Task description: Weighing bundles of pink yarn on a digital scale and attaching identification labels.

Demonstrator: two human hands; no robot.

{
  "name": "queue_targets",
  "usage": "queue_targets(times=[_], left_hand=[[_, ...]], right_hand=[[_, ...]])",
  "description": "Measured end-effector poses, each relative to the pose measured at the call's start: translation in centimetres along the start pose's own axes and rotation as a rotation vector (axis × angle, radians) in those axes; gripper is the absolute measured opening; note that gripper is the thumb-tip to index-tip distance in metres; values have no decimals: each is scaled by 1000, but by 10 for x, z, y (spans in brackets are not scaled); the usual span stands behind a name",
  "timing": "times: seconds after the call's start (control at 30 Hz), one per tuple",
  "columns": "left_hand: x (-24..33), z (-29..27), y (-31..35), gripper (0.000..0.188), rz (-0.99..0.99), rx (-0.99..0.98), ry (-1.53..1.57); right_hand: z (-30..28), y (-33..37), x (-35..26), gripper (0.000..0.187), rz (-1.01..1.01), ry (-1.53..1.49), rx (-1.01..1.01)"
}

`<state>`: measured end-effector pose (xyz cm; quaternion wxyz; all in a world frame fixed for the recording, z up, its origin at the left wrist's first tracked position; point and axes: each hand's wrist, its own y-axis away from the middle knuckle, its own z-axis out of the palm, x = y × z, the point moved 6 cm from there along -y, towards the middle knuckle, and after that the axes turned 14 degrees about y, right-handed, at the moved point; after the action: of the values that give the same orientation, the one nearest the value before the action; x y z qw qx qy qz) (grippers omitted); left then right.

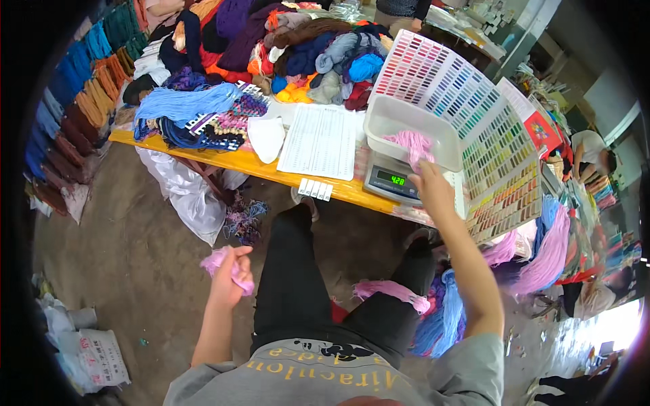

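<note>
My left hand [235, 277] is closed around a small bundle of pink yarn [214, 261], held out over the floor left of my legs. At the table, my right hand [435, 189] reaches to the front of a translucent plastic tray [379, 111]. Its fingers are bent around the lower end of another pink yarn bundle [408, 141], most of which lies in the tray. Under the tray stands a digital scale [380, 177] with a lit green display. A further pink skein [389, 291] is draped over my right thigh.
A fanned colour sample chart [467, 88] stands behind the tray. Printed sheets [318, 142], blue yarn [183, 105] and a heap of mixed skeins [305, 51] cover the table. Pink and blue skeins hang at the right; a white sack [183, 193] sits below the table edge [271, 169]. Other people are nearby.
</note>
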<state>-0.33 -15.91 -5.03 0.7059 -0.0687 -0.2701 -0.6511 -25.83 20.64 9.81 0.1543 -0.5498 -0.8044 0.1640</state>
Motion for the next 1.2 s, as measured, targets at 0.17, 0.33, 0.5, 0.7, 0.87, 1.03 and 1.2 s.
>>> queue_targets(times=[0.17, 0.33, 0.5, 0.7, 0.87, 1.03, 1.2], left_hand=[[-48, 45, -11, 35, -12, -98, -325], [-110, 113, -20, 32, -186, -194, -328], [-137, 138, -9, 35, -305, -334, -360], [-140, 125, -7, 44, -375, -327, -202], [-144, 122, -13, 42, -379, -173, -48], [-144, 123, -17, 42, -440, -189, 0], [-147, 123, -17, 43, -410, -186, -45]], right_hand=[[-29, 85, -47, 25, -27, -425, 188], [8, 162, -124, 16, 169, -1269, -530], [11, 175, -149, 10, 250, -1315, -480], [5, 169, -148, 11, 272, -1423, -479], [11, 172, -141, 11, 326, -1481, -465], [17, 177, -134, 13, 379, -1570, -534], [21, 181, -133, 16, 442, -1731, -574]])
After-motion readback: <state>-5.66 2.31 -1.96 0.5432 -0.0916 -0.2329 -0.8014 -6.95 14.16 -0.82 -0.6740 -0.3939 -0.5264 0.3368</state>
